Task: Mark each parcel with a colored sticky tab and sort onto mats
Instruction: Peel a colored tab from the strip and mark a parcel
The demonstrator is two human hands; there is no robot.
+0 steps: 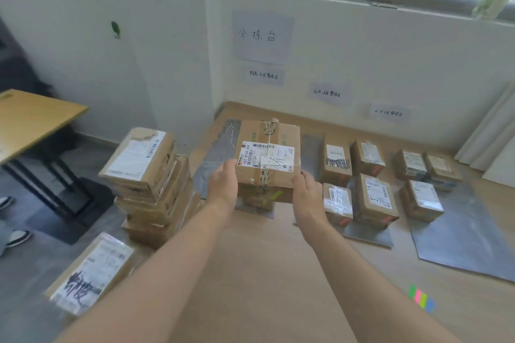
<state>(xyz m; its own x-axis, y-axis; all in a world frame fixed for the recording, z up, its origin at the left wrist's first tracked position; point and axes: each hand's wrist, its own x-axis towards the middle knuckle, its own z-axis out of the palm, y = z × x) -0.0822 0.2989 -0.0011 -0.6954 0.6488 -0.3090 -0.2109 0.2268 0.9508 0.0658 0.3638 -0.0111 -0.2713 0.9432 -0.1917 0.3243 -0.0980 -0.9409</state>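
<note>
I hold a brown cardboard parcel (269, 153) with a white shipping label between both hands, above the left grey mat (216, 156). My left hand (224, 184) grips its left side and my right hand (306, 189) grips its right side. Under it, another parcel with a green tab (274, 195) sits on that mat. The middle mat (367, 232) carries several parcels, some with red tabs. The right mat (457, 237) carries several more. A strip of colored sticky tabs (420, 297) lies on the floor at the lower right.
A stack of parcels (152, 184) stands on the left, and one more parcel (92, 273) lies at the lower left. A wooden table (33, 120) is further left, with a person's shoes (16, 237) beside it. Paper signs hang on the wall above the mats.
</note>
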